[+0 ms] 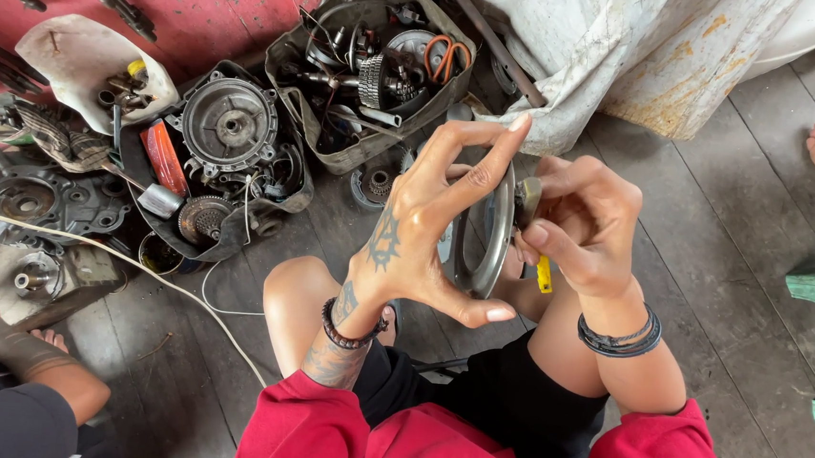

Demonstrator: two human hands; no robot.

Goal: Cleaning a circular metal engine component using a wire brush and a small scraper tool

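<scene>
Your left hand point(427, 226) grips a round metal disc point(489, 235) at the centre of the frame, held on edge above your knees, its flat faces turned left and right. The thumb hooks under the lower rim and the fingers spread wide over the top. Your right hand point(584, 227) sits just right of the disc, closed on a small yellow-handled tool point(543, 272), with a small grey part point(526, 201) pinched at its tip against the disc's rim. The right hand is nearer the contact point. Boxes of engine parts point(371, 73) lie on the floor in the upper left, well apart from both hands.
</scene>
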